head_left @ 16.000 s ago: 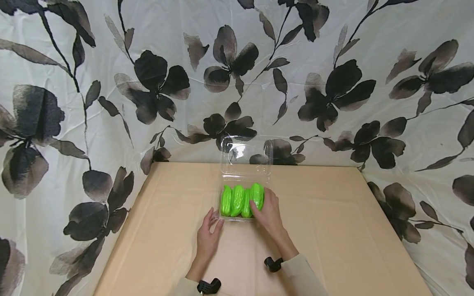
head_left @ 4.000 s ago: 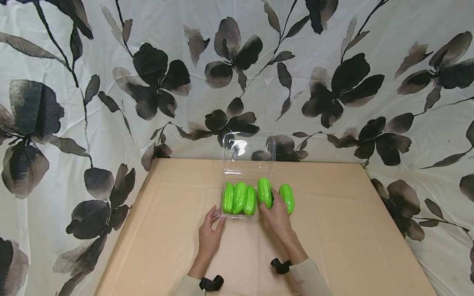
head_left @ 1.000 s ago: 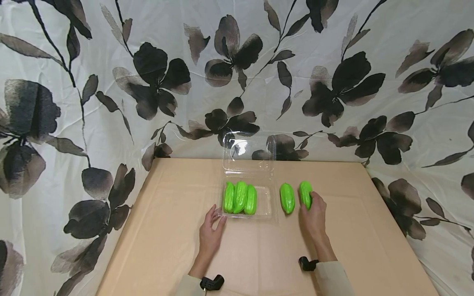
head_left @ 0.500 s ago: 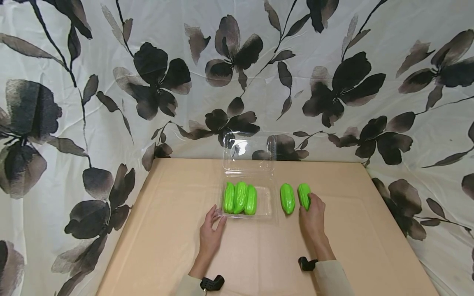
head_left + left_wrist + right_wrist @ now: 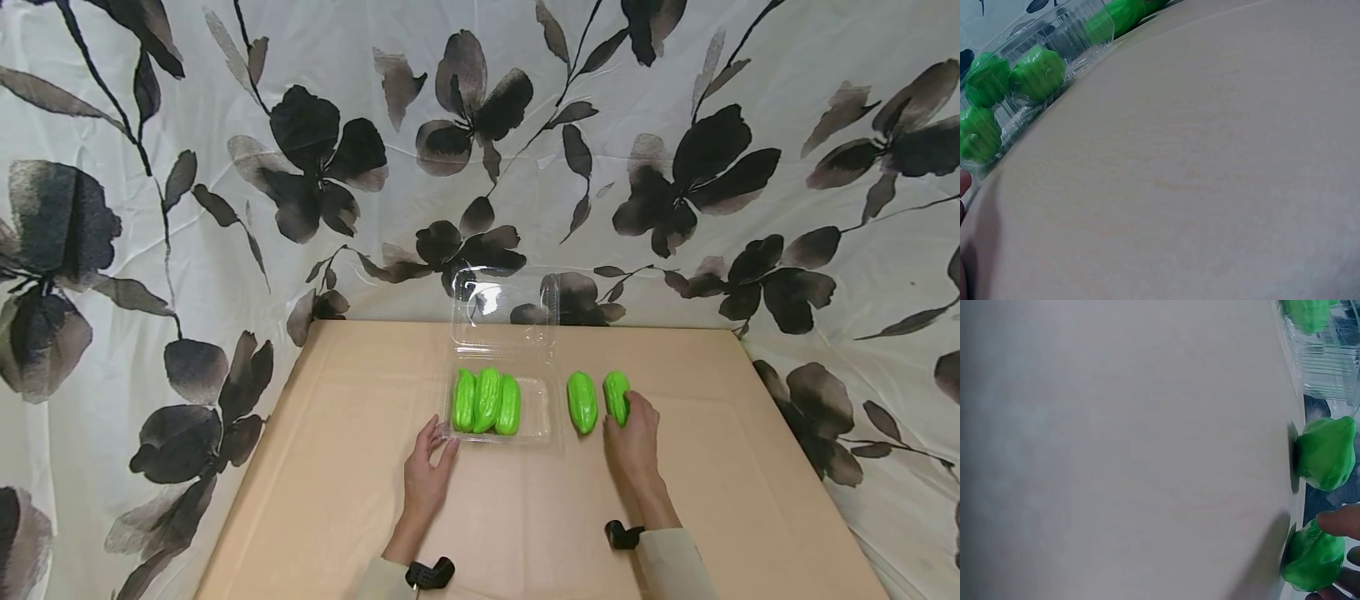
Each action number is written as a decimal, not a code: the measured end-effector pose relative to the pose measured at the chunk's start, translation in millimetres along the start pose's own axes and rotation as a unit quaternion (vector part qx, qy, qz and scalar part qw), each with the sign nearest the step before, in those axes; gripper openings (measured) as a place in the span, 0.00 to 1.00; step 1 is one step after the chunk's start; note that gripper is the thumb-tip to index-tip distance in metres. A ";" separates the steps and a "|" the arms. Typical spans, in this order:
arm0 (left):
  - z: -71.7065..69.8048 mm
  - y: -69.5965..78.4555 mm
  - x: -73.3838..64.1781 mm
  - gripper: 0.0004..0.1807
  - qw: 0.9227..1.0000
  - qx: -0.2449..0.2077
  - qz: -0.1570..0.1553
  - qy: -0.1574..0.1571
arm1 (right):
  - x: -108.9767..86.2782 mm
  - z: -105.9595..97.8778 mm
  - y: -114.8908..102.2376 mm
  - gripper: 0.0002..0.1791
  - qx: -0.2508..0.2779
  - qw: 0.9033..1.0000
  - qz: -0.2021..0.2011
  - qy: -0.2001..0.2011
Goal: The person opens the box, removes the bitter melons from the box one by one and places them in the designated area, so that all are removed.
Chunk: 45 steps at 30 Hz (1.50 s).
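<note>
The clear plastic container [image 5: 536,417] stands with its lid [image 5: 502,321] raised at the back. Inside, three glossy green cucumbers [image 5: 487,400], bumpy and ridged, lie side by side toward the left. My left hand [image 5: 426,479] holds the container's front left corner between thumb and fingers. To the right of the container, one more green cucumber [image 5: 582,402] lies on the table. My right hand [image 5: 636,437] grips another cucumber [image 5: 616,396] just beyond it, thumb on its near left side. In the right wrist view this cucumber [image 5: 1315,556] sits low at the table surface, fingertips around it.
The tan-covered table [image 5: 337,400] reaches back to a white cloth backdrop [image 5: 555,200] printed with dark flowers. A black wrist camera [image 5: 430,573] is on the left wrist and another wrist camera [image 5: 624,535] on the right.
Since the earliest frame, two cucumbers have gone from the container to the table on its right. In the last second, the right hand's cucumber shifted slightly left and nearer. The left hand stayed put.
</note>
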State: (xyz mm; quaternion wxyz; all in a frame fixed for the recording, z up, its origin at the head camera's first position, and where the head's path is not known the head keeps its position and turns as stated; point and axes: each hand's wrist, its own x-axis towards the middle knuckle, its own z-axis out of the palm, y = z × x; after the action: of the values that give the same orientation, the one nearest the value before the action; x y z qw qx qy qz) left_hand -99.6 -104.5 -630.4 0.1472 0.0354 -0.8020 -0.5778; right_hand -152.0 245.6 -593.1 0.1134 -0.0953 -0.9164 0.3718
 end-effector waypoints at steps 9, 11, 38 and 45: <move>-0.1 1.2 0.1 0.32 1.000 -0.004 -0.005 -0.002 | 1.5 -2.1 0.7 0.31 -0.005 1.000 -0.005 0.010; -0.1 1.6 0.1 0.32 1.000 -0.004 -0.005 -0.002 | 1.5 -3.1 0.0 0.31 -0.004 1.000 -0.006 0.009; -1.2 2.7 -0.3 0.32 1.000 0.001 -0.013 -0.003 | 1.2 -7.9 -30.6 0.27 0.035 0.996 -0.036 0.073; -1.8 1.9 -0.1 0.33 1.000 0.000 -0.014 -0.005 | -0.3 -6.9 -40.8 0.27 0.052 0.995 -0.041 0.076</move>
State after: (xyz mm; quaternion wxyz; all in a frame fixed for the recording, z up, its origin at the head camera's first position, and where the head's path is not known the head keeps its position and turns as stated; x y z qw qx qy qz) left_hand -98.8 -105.5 -628.1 0.1353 0.0437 -0.8020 -0.5801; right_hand -153.4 221.3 -559.6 0.2022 -0.0800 -0.8879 0.4054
